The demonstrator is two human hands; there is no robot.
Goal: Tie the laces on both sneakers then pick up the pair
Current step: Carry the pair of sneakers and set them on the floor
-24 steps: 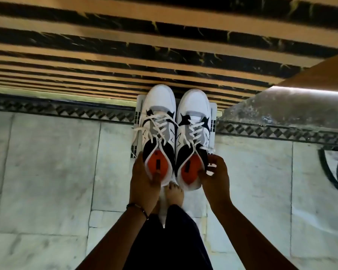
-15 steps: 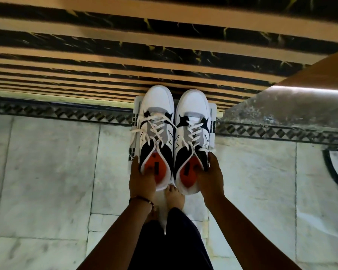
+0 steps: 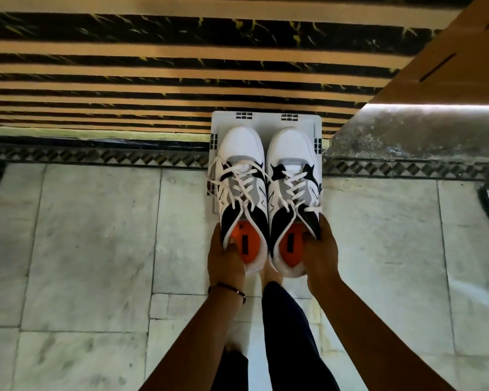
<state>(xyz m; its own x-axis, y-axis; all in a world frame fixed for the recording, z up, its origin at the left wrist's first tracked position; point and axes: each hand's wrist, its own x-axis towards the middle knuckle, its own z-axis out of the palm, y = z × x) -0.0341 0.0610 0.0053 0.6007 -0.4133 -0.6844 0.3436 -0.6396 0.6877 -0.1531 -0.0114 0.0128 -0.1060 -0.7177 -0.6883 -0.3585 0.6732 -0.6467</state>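
Slippage is the main risk: the left hand (image 3: 226, 256) and right hand (image 3: 319, 249) each close around one heel, thumbs hooked inside the collars, holding the left sneaker (image 3: 242, 193) and right sneaker (image 3: 292, 198) side by side over a white tray (image 3: 266, 119). Loose lace ends (image 3: 213, 172) droop off the left shoe and could snag the tray or work undone.

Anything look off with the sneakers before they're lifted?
The left sneaker has laces splayed loose over its outer side, toward the white tray. The right sneaker looks tidier. Both hands grip the heels.
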